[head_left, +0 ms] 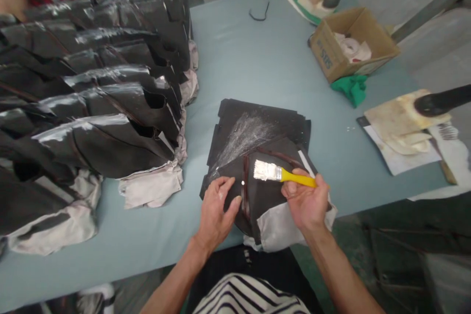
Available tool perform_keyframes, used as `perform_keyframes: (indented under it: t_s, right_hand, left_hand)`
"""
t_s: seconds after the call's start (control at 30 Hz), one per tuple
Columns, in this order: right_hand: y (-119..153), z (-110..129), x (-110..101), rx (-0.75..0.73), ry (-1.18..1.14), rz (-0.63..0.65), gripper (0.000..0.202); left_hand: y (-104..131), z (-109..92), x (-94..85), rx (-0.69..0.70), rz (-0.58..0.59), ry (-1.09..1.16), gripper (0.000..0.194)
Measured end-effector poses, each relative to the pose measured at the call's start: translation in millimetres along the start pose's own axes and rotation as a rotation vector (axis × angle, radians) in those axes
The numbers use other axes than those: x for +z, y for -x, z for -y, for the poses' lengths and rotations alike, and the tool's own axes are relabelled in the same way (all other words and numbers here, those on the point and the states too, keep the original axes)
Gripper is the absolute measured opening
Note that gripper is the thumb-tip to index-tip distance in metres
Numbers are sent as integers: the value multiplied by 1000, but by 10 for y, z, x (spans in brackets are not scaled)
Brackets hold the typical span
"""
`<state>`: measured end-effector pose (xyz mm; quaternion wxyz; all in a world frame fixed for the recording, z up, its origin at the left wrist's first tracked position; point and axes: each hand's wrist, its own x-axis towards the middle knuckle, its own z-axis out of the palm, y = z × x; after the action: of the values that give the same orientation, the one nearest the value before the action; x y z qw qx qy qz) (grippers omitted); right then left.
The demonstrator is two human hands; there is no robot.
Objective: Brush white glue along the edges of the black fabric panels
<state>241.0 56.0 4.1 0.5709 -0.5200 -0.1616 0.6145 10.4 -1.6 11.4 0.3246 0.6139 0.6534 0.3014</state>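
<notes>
A paintbrush [285, 174] with a yellow handle is in my right hand [307, 201], gripped between thumb and fingers. White paste coats its bristles, which point left over a black sewn piece [268, 171] with dark brown seams and pale lining cloth [281, 225]. Beneath that piece lies a flat black panel [253, 127] streaked with white. My left hand [219, 211] rests at the left edge of the sewn piece, thumb and fingers apart. A small white spot shows on the piece beside my left fingertips.
Rows of similar black pieces [103, 147] with white-smeared edges stand on the left of the table [228, 64]. To the right are a cardboard box [324, 54], a green cloth [351, 89] and a stained container [401, 113]. Another person's arm [13, 0] shows at top left.
</notes>
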Motion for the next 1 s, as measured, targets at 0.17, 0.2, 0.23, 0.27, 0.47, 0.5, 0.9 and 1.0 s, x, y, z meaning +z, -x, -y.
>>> perform_keyframes:
  t_s: [0.17, 0.2, 0.23, 0.27, 0.47, 0.5, 0.9, 1.0]
  right_hand:
    - [-95, -152, 115, 2, -15, -10, 50]
    - [-121, -179, 130, 4, -21, -16, 49]
    - [-144, -201, 140, 6, -29, -25, 49]
    - [-163, -219, 145, 9, -37, -33, 49]
    - [-211, -259, 117, 39, -89, -69, 44]
    - [-216, -264, 110, 44, -96, -70, 44]
    - [-267, -323, 53, 86, -133, -57, 41]
    - [-263, -327, 44, 87, -142, -60, 41]
  left_hand:
    - [-170, 140, 106, 151, 122, -100, 49]
    - [-187, 158, 126, 170, 139, -112, 48]
    - [-198, 174, 145, 183, 151, -120, 48]
    - [-203, 191, 163, 193, 158, -125, 48]
    - [-206, 292, 230, 211, 169, -101, 40]
    - [-208, 304, 238, 206, 162, -91, 38]
    - [-271, 272, 256, -3, 83, 105, 21]
    - [-326, 268, 220, -90, 60, 156, 27]
